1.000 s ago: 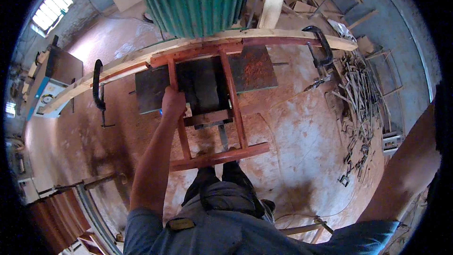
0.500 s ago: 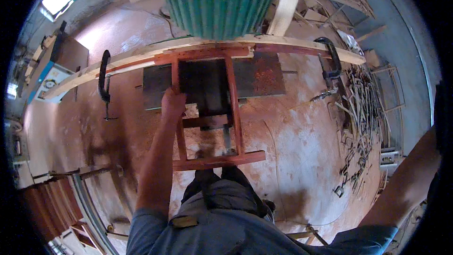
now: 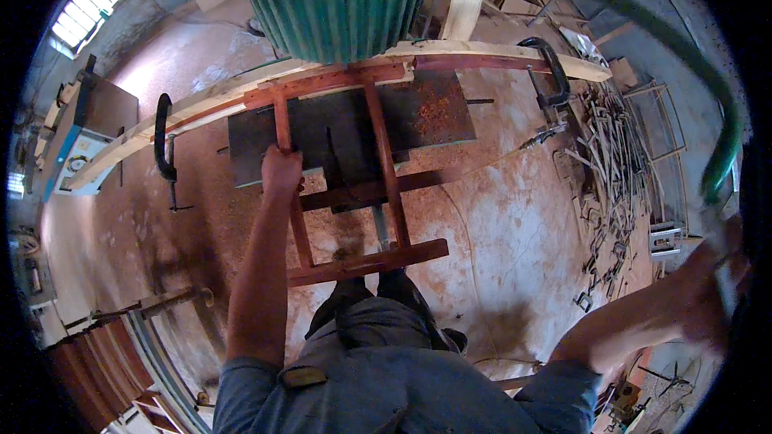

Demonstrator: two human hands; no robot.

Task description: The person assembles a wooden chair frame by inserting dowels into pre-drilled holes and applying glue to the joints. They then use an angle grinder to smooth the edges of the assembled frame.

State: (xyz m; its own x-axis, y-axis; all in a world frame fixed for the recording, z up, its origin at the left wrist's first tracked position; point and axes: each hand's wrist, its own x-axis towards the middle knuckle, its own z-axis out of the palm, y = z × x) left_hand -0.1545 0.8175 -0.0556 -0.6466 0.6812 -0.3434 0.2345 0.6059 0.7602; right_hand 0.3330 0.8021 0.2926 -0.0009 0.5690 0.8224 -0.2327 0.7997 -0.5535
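In the head view, the left hand (image 3: 281, 172) wraps the left rail of the red wooden frame (image 3: 386, 153), which reaches past the near edge of the dark slab (image 3: 346, 108); open floor (image 3: 515, 217) spreads rightward. The right hand (image 3: 708, 297) (blurred; I cannot tell its grip) is near the green hose (image 3: 675, 30).

right hand (image 3: 712, 285) blurred at the right rim, green ribbed shape (image 3: 334, 8) cut by top edge

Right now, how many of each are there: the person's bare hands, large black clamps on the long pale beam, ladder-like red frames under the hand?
Hands: 2 (left hand, right hand)
Black clamps: 2 (left clamp, right clamp)
Red frame: 1
Total: 5
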